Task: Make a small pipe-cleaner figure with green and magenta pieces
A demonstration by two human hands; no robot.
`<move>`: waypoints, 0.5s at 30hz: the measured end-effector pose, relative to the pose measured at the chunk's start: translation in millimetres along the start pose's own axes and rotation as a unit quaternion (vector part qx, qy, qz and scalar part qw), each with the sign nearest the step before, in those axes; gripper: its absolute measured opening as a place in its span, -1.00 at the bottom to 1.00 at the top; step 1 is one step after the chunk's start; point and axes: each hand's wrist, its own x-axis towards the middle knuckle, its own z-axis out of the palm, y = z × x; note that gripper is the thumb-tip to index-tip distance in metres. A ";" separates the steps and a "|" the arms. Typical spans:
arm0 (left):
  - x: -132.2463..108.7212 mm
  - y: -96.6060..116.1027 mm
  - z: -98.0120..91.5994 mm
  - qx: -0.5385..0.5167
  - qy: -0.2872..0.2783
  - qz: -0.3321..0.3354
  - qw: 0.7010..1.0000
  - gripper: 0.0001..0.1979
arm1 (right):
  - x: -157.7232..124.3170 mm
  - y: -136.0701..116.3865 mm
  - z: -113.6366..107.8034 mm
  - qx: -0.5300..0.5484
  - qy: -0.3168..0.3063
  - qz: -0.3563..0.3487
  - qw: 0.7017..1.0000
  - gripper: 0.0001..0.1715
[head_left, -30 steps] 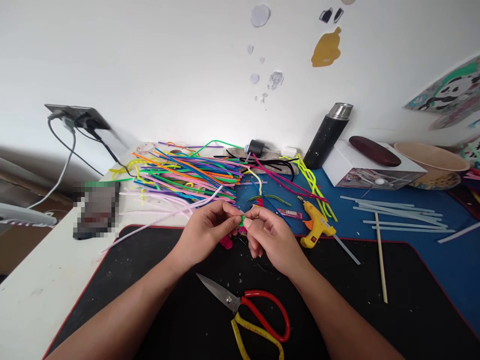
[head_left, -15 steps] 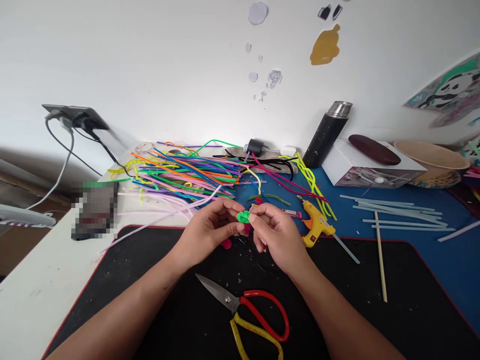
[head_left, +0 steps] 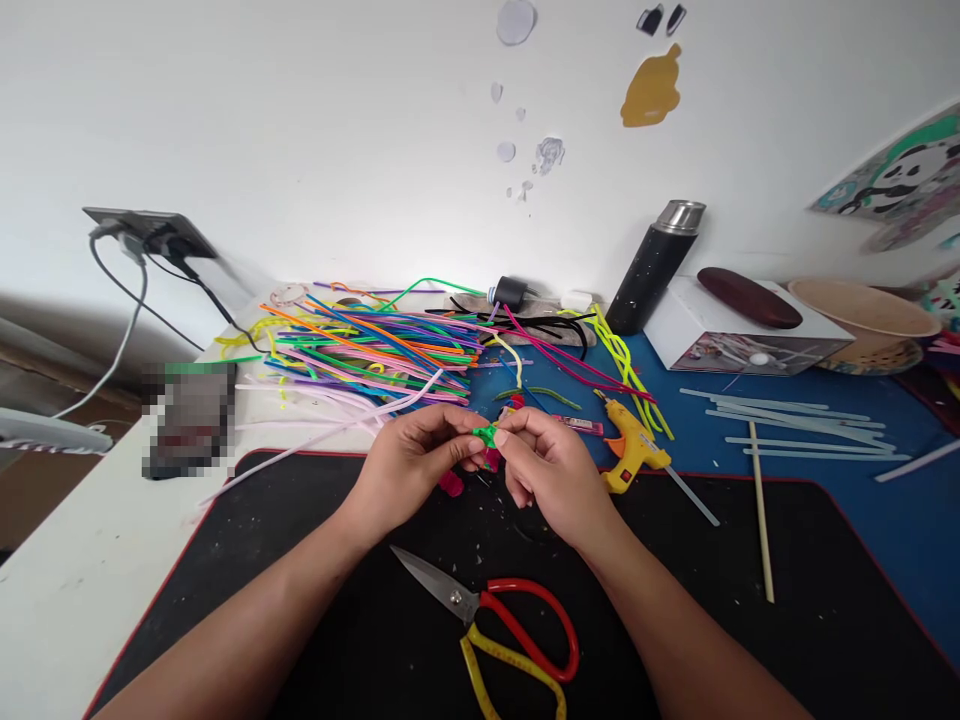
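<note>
Green piece [head_left: 486, 436] sat pinched between left hand [head_left: 405, 458] and right hand [head_left: 551, 458]

Small, crumpled and bright, the green piece was held just above the far part of a dark, flat mat [head_left: 697, 565] with a thin red edge. The left hand gripped one side of it between thumb and fingertips; the right hand nipped the other side in the same way, its remaining fingers curled under. Much of its shape was hidden by the fingers.

Just beside the left hand's fingertips lay a rounded magenta scrap [head_left: 451, 484]. Nearer the body, scissors [head_left: 457, 599] rested on the mat, their tapered steel blades together and their looped handles coated in red and yellow.

Beyond the hands, slender fuzzy stems [head_left: 375, 345] in orange, blue, pink, green and purple were heaped in a loose, mostly lengthwise pile. To the right, a yellow plastic glue gun [head_left: 636, 448] lay on its side, a translucent stick jutting from its rear. Further right, more smooth, milky glue sticks [head_left: 795, 412] were scattered over a blue surface [head_left: 915, 530], and a straight, pale rod [head_left: 762, 530] reached onto the mat.
</note>
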 end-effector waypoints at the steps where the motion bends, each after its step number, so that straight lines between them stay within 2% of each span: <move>1: 0.3 0.4 0.4 -0.003 0.006 0.009 1.000 -0.67 | 0.1 -0.2 -0.2 0.000 0.007 0.001 1.000 -0.73; 6: -1.6 2.0 1.6 0.024 0.062 0.046 0.997 -0.75 | -0.2 -0.5 -1.8 -0.078 0.082 -0.048 0.992 -0.72; 11: -4.4 -3.3 3.1 0.085 0.035 0.023 0.995 -0.77 | -3.0 3.2 -0.2 -0.195 0.110 -0.096 0.970 -0.79; 15: -3.4 -6.0 3.8 0.075 0.025 0.007 0.997 -0.71 | -4.7 5.0 0.7 -0.215 0.109 -0.111 0.964 -0.78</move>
